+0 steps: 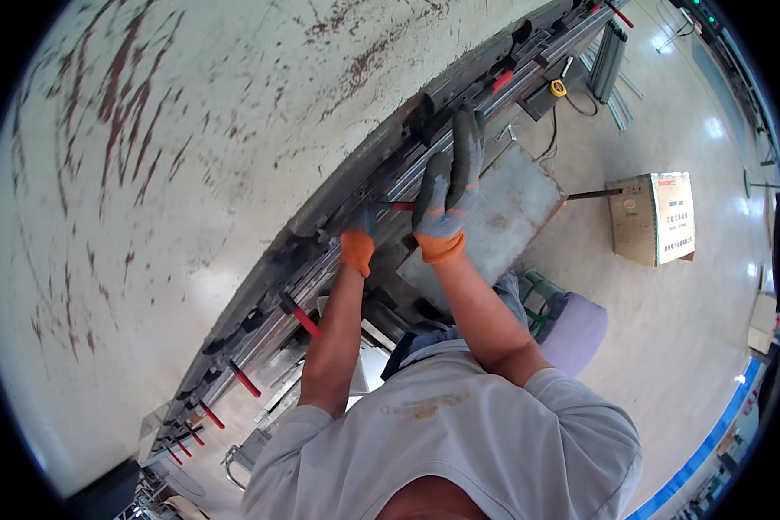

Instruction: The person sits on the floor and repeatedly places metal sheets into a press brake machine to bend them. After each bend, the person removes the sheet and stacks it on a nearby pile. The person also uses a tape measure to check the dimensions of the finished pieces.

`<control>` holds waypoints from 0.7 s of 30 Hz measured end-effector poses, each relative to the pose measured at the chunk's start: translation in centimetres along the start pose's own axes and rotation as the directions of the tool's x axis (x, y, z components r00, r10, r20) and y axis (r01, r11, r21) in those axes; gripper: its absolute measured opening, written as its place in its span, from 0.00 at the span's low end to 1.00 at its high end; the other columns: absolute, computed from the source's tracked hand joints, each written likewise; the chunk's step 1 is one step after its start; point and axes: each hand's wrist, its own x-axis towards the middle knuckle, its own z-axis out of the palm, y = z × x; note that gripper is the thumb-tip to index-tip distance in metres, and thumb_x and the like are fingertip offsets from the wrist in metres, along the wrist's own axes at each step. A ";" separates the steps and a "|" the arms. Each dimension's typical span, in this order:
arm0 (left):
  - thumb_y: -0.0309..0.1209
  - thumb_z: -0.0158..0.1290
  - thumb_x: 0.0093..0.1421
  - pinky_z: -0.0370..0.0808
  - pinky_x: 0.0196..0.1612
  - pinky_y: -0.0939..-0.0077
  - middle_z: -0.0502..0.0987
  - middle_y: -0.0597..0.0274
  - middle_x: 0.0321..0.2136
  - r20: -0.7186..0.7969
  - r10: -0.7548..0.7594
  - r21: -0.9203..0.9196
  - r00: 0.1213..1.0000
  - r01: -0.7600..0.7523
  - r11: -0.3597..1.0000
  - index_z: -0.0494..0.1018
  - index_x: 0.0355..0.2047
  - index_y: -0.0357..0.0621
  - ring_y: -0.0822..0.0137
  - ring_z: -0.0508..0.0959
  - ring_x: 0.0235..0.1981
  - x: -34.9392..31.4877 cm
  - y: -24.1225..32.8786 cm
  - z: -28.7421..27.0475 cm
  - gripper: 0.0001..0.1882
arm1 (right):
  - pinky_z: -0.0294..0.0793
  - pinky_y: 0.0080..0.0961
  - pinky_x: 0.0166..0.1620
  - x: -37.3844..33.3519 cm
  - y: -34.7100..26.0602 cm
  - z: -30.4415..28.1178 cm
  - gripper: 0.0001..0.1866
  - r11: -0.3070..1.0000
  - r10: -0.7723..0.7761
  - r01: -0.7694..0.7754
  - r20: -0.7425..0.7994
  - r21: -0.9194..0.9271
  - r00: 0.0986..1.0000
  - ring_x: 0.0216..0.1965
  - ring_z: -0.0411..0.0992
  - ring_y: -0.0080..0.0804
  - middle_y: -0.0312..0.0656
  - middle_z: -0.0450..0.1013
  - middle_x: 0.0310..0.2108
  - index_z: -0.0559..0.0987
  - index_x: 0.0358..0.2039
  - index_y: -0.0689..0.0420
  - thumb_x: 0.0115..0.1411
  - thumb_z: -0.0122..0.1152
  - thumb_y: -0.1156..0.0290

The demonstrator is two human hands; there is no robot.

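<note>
Both my hands wear grey work gloves with orange cuffs and dark-coated fingers. My left hand [360, 236] is at the dark lower edge of a large machine, its fingers mostly lost among the dark parts there. Just to its right, a red lever handle [397, 206] sticks out between my two hands. My right hand [447, 192] is farther right along the same edge, fingers stretched out and apart beside the metal rail [412, 178]. I see nothing held in it.
A pale, scratched machine panel [173, 130] fills the upper left. More red handles [244, 379] line the rail. Beneath my right arm lies a flat metal plate [516, 208]. A yellow tape measure [557, 88], a cardboard box [654, 219] and a purple-covered stool [572, 329] are to the right.
</note>
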 end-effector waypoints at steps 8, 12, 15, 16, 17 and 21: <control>0.33 0.48 0.65 0.67 0.61 0.70 0.70 0.57 0.58 0.025 -0.090 -0.162 0.996 0.093 0.982 0.68 0.58 0.39 0.62 0.69 0.59 1.7 -0.2 -2.3 0.22 | 0.46 0.39 0.70 4.7 4.0 3.7 0.28 0.987 -0.157 0.154 -0.145 -0.035 0.977 0.71 0.48 0.54 0.58 0.52 0.69 0.62 0.65 0.66 0.67 0.44 0.66; 0.31 0.50 0.63 0.68 0.60 0.71 0.71 0.56 0.57 0.056 -0.101 -0.148 0.993 0.108 0.983 0.70 0.56 0.38 0.61 0.69 0.59 2.6 0.7 -2.4 0.21 | 0.48 0.43 0.69 5.1 3.4 2.4 0.31 0.993 -0.113 0.109 -0.107 -0.048 0.988 0.69 0.50 0.57 0.59 0.54 0.68 0.64 0.65 0.62 0.63 0.51 0.67; 0.30 0.51 0.62 0.68 0.60 0.71 0.72 0.56 0.56 0.060 -0.158 -0.040 0.986 0.160 0.986 0.71 0.54 0.37 0.61 0.70 0.58 2.7 0.7 -2.6 0.20 | 0.56 0.44 0.66 5.4 2.8 -1.6 0.35 0.999 -0.036 0.033 0.073 0.040 0.997 0.66 0.56 0.56 0.55 0.60 0.65 0.67 0.64 0.57 0.56 0.64 0.69; 0.30 0.51 0.62 0.68 0.60 0.71 0.73 0.55 0.56 0.051 -0.214 -0.041 0.975 0.217 0.975 0.72 0.53 0.37 0.61 0.70 0.58 2.5 0.8 -2.5 0.20 | 0.60 0.41 0.64 4.9 3.6 -4.1 0.33 0.997 0.004 -0.016 0.154 0.079 0.988 0.64 0.60 0.54 0.54 0.63 0.63 0.68 0.63 0.57 0.56 0.64 0.69; 0.30 0.52 0.61 0.69 0.60 0.72 0.73 0.55 0.56 0.046 -0.287 -0.061 0.957 0.290 0.955 0.72 0.53 0.36 0.61 0.70 0.58 2.1 0.8 -2.0 0.20 | 0.64 0.38 0.62 3.9 5.1 -6.8 0.32 0.991 0.045 -0.074 0.238 0.112 0.970 0.61 0.65 0.52 0.52 0.66 0.61 0.70 0.62 0.57 0.56 0.65 0.70; 0.24 0.52 0.56 0.65 0.65 0.63 0.74 0.53 0.55 0.329 -0.334 -0.944 0.883 0.309 -0.114 0.75 0.48 0.37 0.54 0.69 0.60 -0.4 5.2 4.0 0.18 | 0.72 0.33 0.53 -4.8 14.0 -18.6 0.24 0.861 0.503 -0.437 0.309 -0.261 0.807 0.49 0.76 0.47 0.51 0.77 0.48 0.78 0.54 0.58 0.58 0.65 0.62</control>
